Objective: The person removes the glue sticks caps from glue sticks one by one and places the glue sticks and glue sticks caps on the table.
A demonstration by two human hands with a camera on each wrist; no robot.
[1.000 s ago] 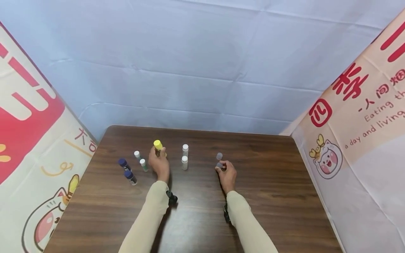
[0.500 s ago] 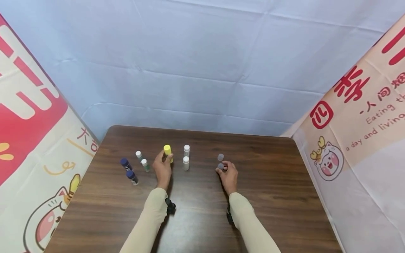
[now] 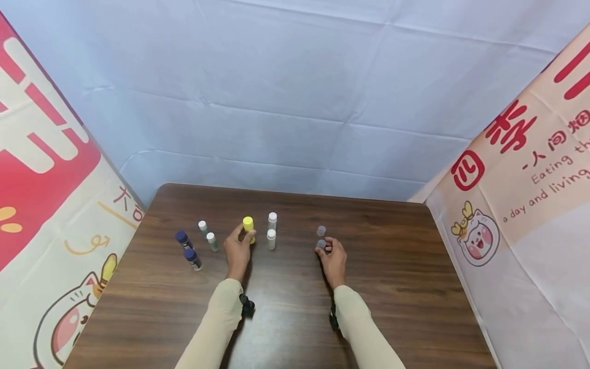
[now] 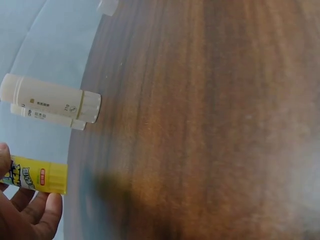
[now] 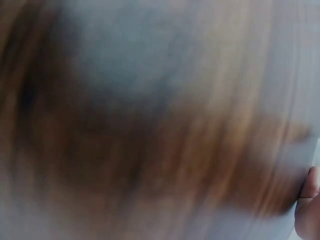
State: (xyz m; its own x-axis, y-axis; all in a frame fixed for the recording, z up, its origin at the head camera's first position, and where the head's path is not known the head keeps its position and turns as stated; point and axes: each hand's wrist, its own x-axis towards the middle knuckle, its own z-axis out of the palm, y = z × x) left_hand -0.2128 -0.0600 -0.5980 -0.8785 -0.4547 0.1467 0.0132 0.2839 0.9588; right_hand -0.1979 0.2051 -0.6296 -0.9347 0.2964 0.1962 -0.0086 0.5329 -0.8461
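My left hand [image 3: 238,253] holds a yellow glue stick [image 3: 249,229] between thumb and fingers, upright near the table top. In the left wrist view, fingers of that hand [image 4: 35,215] wrap the lower part of the yellow glue stick [image 4: 42,175]. Just right of it stand two white glue sticks [image 3: 271,239], one behind the other. My right hand [image 3: 334,262] pinches a small item with a translucent greyish round top [image 3: 321,244]; its lower part is hidden. A similar translucent-topped item [image 3: 321,230] stands right behind it. The right wrist view is blurred, showing only part of a hand [image 5: 307,207].
Left of my left hand stand two small white-capped glue sticks [image 3: 212,241] with greenish bodies. Farther left are two dark-blue-capped sticks [image 3: 192,259]. All are on a brown wooden table [image 3: 392,246] with cloth walls [image 3: 295,128] behind and at both sides.
My left hand has carried the yellow glue stick rightward, towards the white ones, and brought it from tilted to upright. My right hand has stayed nearly in place.
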